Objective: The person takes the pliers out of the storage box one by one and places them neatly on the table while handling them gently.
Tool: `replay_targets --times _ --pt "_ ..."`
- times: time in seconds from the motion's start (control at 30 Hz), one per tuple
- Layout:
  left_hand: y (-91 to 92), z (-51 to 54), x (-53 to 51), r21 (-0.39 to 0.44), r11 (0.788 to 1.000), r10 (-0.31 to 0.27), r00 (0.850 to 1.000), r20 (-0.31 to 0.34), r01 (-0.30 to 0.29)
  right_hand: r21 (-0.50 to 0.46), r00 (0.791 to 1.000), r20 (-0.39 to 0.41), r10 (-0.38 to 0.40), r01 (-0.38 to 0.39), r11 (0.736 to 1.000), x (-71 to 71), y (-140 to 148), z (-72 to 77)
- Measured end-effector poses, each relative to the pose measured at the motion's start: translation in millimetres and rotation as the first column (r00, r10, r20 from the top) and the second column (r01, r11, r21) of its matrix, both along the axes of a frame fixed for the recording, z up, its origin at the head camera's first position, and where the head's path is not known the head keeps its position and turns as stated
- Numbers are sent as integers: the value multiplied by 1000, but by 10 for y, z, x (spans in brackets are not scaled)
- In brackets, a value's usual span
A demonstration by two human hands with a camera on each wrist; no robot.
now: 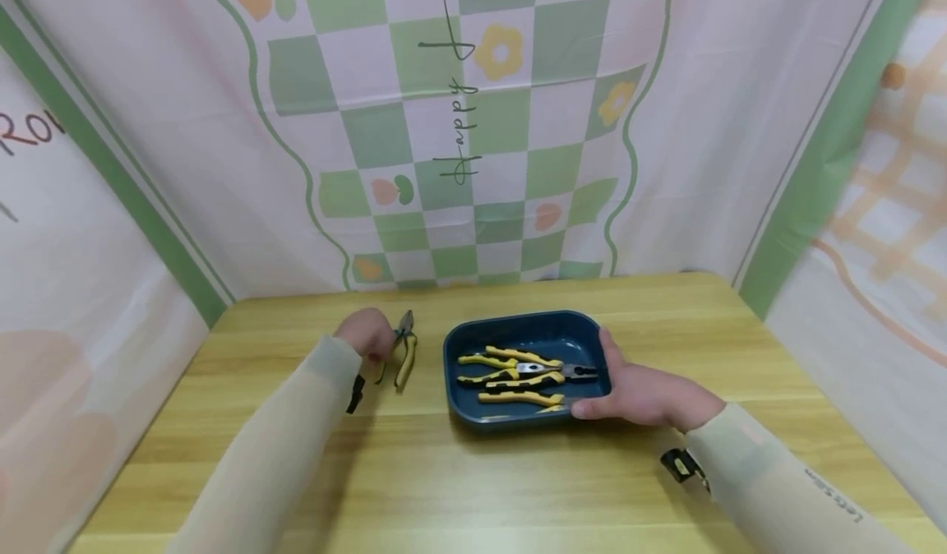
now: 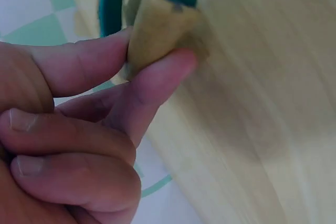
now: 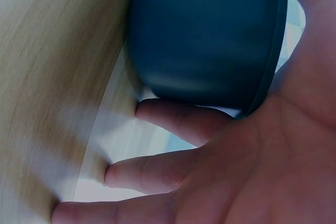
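Note:
My left hand (image 1: 367,332) pinches one handle of a pair of pliers (image 1: 406,361) between thumb and forefinger, left of the box. Its metal head points toward the back wall and its handles are spread. Close up in the left wrist view, the yellow handle (image 2: 157,32) with teal trim lies between the fingertips. A dark blue box (image 1: 510,423) stands on the table. Inside lie several yellow-handled pliers (image 1: 521,380), some with black grips. My right hand (image 1: 639,391) rests against the box's right end, thumb by the near corner; in the right wrist view its fingers (image 3: 152,171) are straight, tips at the tabletop.
The light wooden table (image 1: 473,488) meets a patterned cloth (image 1: 436,118) hanging behind it. More cloth hangs at both sides. A dark strap device (image 1: 681,464) is on the right wrist.

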State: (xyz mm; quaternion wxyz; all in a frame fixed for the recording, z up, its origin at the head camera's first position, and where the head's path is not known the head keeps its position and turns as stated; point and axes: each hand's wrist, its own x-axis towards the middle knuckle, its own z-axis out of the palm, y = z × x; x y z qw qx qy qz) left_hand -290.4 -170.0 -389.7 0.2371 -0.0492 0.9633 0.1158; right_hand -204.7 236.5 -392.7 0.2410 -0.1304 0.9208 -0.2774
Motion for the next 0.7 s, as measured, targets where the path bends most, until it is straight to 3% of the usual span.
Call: replay_targets --times 0.2,0.3,0.4,0.47,0.7 --pt "24 -48 94 -21 999 41 999 26 -40 -9 1000 -4 -2 2 1000 3 -8 -5" --pt "68 -16 174 -46 999 11 998 -68 -14 -19 1000 -5 -3 3 1000 2 -7 -8" --pt "144 34 243 -95 995 -37 984 -176 20 -18 1000 -4 -4 4 1000 3 -1 -9" --pt "208 62 277 -110 993 -56 976 -211 33 -17 1000 -4 -5 5 1000 5 2 -12" --pt "372 48 344 -186 981 -97 978 -183 62 -22 1000 -7 6 -6 1000 20 -4 -14"
